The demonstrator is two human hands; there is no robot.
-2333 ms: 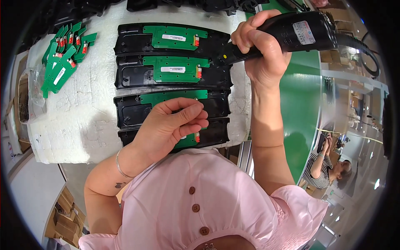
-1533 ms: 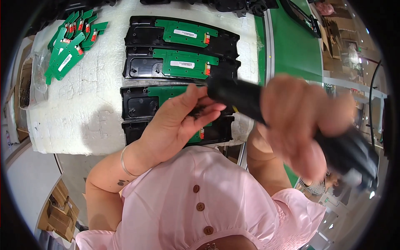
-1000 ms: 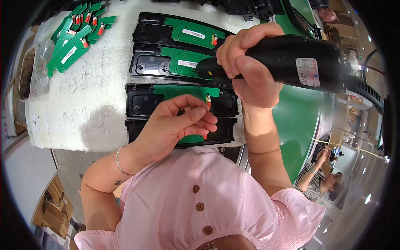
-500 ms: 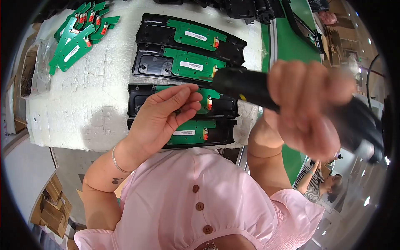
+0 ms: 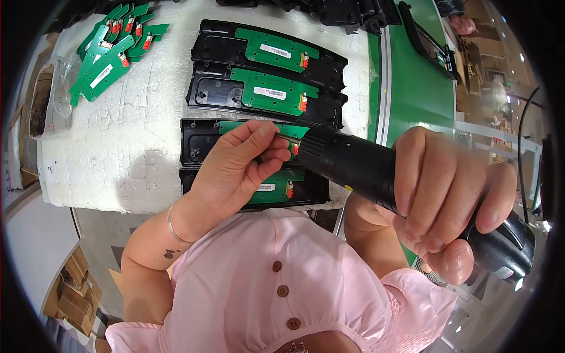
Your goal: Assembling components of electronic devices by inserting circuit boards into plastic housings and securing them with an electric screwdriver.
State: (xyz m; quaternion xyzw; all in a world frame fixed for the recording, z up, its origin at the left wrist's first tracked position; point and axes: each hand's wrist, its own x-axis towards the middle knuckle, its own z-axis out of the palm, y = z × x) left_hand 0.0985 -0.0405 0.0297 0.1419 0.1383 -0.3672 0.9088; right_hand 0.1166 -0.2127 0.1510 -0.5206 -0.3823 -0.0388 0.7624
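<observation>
- Two hands, centre: the left hand (image 5: 232, 162) is loosely curled, thumb brought against forefinger; the right hand (image 5: 447, 194) wraps firmly around a black hand tool (image 5: 353, 167).
- Contact zone: the tool's slim metal bit (image 5: 289, 139) points leftward and reaches the left fingertips. Something small and dark shows in the curl of the left fingers, too hidden to identify; what lies in the pinch itself cannot be told.
- Position: the tool lies across the space above the third and fourth of four black curved shells (image 5: 318, 191), set in a row from far to near on the white tabletop (image 5: 112, 170). Each shell carries a green circuit board (image 5: 276, 81) with a red-and-white connector (image 5: 303, 103).
- Alignment, as judged: a good approach holds the bit in line with the pinch, the left fingertips bracing it lightly so that the tip does not wander.
- Steadiness, as judged: the tool looks bulky beside its bit, so the right wrist does best to bear the weight and move slowly, the bit not spinning while skin is so near.
- Clearance, as judged: a slipping tip could scratch a board or catch a connector.
- Margin, upper left: loose green boards (image 5: 103, 73) overlap beside a clear plastic bag (image 5: 62, 97), well apart from the hands.
</observation>
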